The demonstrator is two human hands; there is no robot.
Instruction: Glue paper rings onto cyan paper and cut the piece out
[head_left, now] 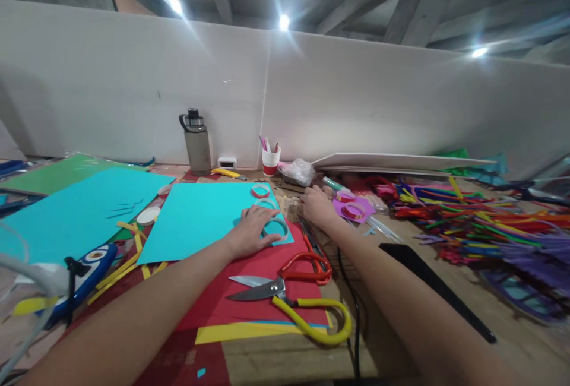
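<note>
My left hand [253,230] lies on the right part of a turquoise sheet [196,220], fingers spread beside a tape ring [275,229]. Another ring with a red inside [260,190] stands farther back on the sheet. My right hand [317,205] is past the sheet's right edge with its fingers bent; whatever it holds, if anything, is hidden. Nearer to me, scissors with yellow handles [327,334] and scissors with red handles [307,260] lie over a red sheet [214,303]. Right of my right hand, red-and-white rings [354,211] rest on purple paper.
At the back stand a grey bottle [198,149], a cup with pens [271,160] and a yellow cutter [228,173]. Colourful pipe cleaners [481,220] pile up at the right. A black cable [354,297] runs toward the front. More paper [80,214] lies left.
</note>
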